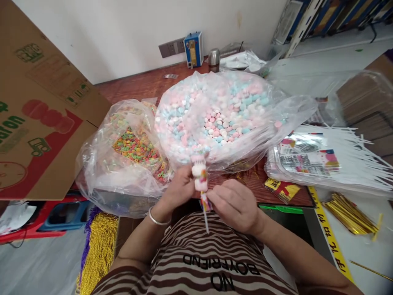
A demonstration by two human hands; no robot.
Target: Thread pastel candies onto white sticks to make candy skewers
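A candy stick with pale, marshmallow-like pieces and colourful printed wrapping is held upright in front of my chest. Its thin white stick points down towards my shirt. My left hand grips its upper part from the left side, fingers closed. Lower down, my right hand pinches the wrapping near the stick, its fingers curled. Just beyond my hands lies a big clear bag of pink, white and blue candies. A clear bag of small multicoloured ring candies sits to the left of it.
A cardboard box stands at the left. To the right lie a clear bag of white sticks, a yellow-and-red packet and gold twist ties. A steel flask and a blue box stand by the wall.
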